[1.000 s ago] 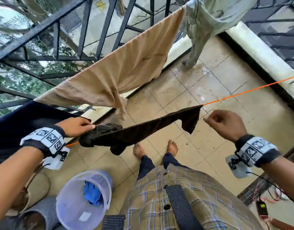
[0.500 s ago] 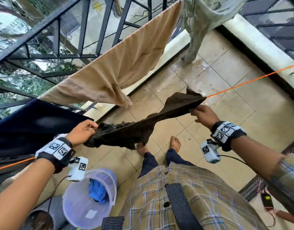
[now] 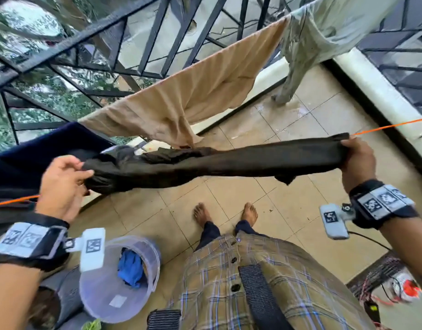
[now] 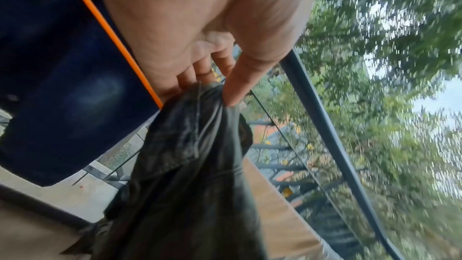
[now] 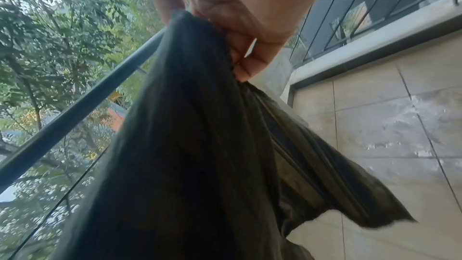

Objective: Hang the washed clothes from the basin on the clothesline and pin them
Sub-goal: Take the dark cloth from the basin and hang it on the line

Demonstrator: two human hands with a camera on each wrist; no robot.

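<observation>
A dark brown wet garment (image 3: 229, 161) lies stretched along the orange clothesline (image 3: 391, 126), held between both hands. My left hand (image 3: 69, 177) pinches its bunched left end (image 4: 200, 126) between thumb and fingers, beside the line (image 4: 110, 37). At the garment's right end (image 5: 200, 86), my right hand (image 3: 356, 154) grips the cloth in curled fingers. A translucent basin (image 3: 105, 291) on the floor at lower left holds a blue cloth (image 3: 130, 267). No pins are visible.
A tan cloth (image 3: 193, 96) and a pale green garment (image 3: 324, 32) hang on a farther line by the black railing (image 3: 86, 39). A navy cloth (image 3: 26, 158) hangs at left. My bare feet (image 3: 225, 214) stand on the tiled floor. Cables and a device (image 3: 396, 287) lie at lower right.
My right hand took the garment's right end and pulled it rightward along the line. The garment went from bunched and sagging to stretched out straight. My left hand kept its hold.
</observation>
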